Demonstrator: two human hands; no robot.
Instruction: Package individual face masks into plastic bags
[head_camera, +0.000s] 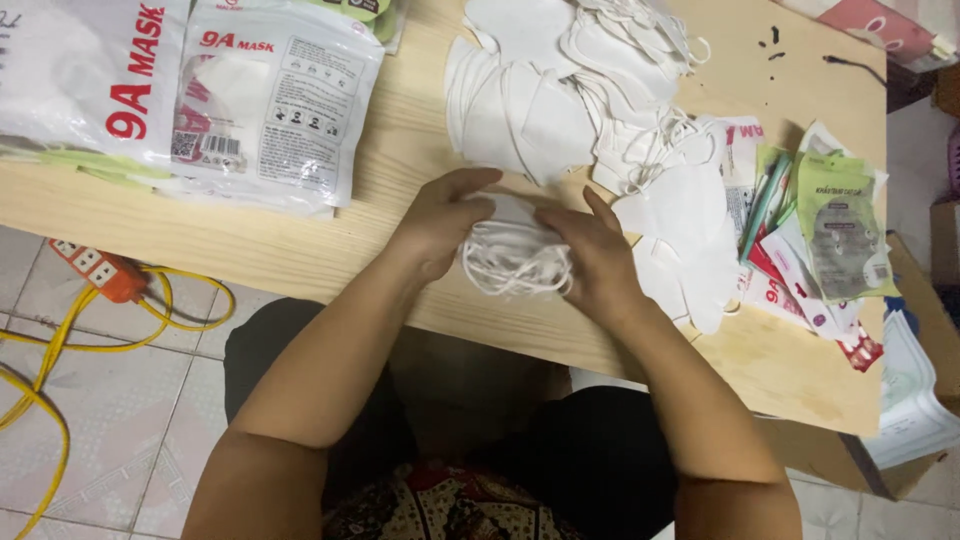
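Note:
My left hand (440, 218) and my right hand (592, 252) together grip a small stack of folded white face masks (513, 248), ear loops bunched toward me, just above the near edge of the light wooden table (330, 250). Behind the hands lies a loose pile of white masks (585, 85), spread across the table's middle and right.
Sealed white mask packets (215, 90) lie at the table's left. Empty flat packets, green and red printed (820, 230), are heaped at the right. An orange power strip (100, 270) with yellow cable lies on the tiled floor at the left.

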